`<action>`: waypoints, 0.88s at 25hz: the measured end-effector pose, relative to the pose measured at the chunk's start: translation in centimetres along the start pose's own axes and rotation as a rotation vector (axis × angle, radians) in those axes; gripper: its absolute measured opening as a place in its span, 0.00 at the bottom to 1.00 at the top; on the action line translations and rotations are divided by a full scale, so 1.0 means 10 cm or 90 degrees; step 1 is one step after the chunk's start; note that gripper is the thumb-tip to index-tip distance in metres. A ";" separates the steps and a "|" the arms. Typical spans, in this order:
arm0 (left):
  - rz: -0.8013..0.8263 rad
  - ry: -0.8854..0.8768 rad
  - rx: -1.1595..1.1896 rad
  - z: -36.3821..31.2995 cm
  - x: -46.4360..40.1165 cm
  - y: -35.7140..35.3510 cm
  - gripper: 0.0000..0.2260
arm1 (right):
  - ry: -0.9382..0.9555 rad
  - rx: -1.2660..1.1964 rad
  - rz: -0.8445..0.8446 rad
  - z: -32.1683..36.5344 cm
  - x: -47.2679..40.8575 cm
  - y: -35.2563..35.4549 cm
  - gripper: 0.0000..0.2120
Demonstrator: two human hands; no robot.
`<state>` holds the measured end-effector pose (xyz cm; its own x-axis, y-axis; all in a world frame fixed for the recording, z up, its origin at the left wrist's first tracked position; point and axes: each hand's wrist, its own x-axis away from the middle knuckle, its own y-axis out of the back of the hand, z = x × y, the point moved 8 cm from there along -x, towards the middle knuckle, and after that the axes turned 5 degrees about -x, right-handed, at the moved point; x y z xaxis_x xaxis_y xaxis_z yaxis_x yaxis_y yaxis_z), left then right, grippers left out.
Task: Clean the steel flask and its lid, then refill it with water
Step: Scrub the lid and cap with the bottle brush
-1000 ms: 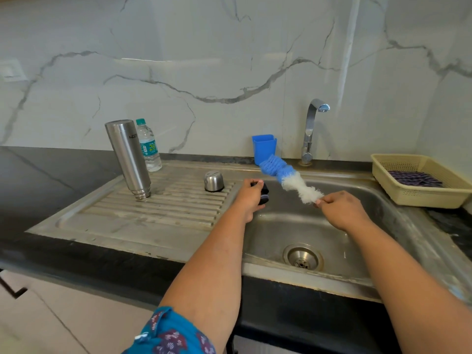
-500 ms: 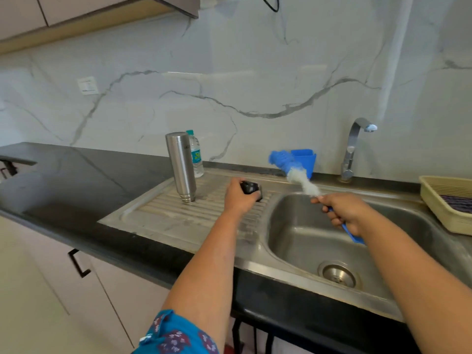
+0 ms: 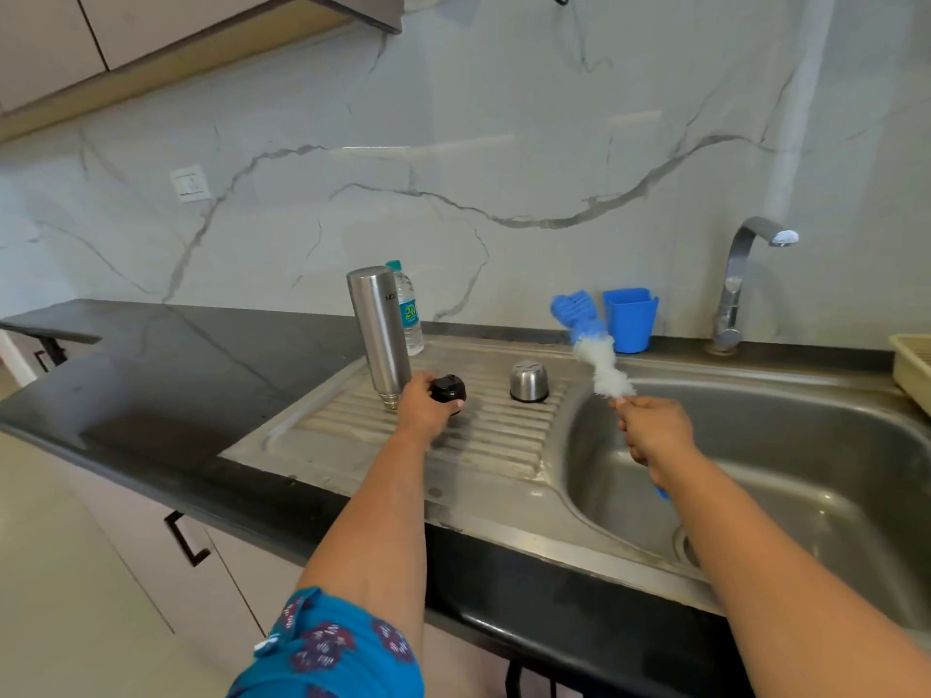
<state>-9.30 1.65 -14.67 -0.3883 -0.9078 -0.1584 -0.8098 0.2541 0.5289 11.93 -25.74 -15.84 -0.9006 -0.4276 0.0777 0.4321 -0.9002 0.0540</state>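
We hold a black stopper and a bottle brush at the sink.

Our left hand (image 3: 425, 408) grips the black stopper (image 3: 448, 388) over the drainboard (image 3: 483, 435), beside the upside-down flask (image 3: 379, 330) and steel cap (image 3: 528, 380). Our right hand (image 3: 655, 430) clutches the brush (image 3: 594, 352) over the sink basin (image 3: 806, 445).

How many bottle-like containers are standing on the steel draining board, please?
2: the tall steel flask stands upside down at the draining board's back left, and the clear plastic water bottle stands right behind it, partly hidden.
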 end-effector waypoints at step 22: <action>-0.166 -0.202 -0.338 -0.82 0.29 -0.18 0.21 | 0.041 0.046 -0.053 0.08 0.02 0.22 0.06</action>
<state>-5.38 -4.17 -9.20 -0.3856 -0.7541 -0.5317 -0.5999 -0.2329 0.7654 12.74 -27.71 -14.87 -0.9335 -0.3585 0.0059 0.3562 -0.9254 0.1292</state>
